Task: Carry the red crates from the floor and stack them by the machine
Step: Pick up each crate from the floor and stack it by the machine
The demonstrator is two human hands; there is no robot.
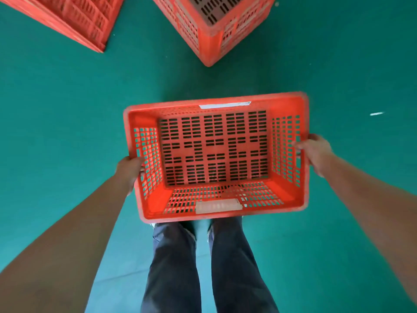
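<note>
- Held crate (pixel 215 154): red slotted plastic, open side up and empty, roughly level, gripped at both short ends above the green floor; pale labels on its near and far walls.
- Stack (pixel 212 26): red crates nested upright, top centre on the floor.
- Far-left crates (pixel 67 16): red, cut off by the top-left edge.

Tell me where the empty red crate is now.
Head view, centre: the empty red crate is held between the left hand and right hand, above the green floor.
</note>
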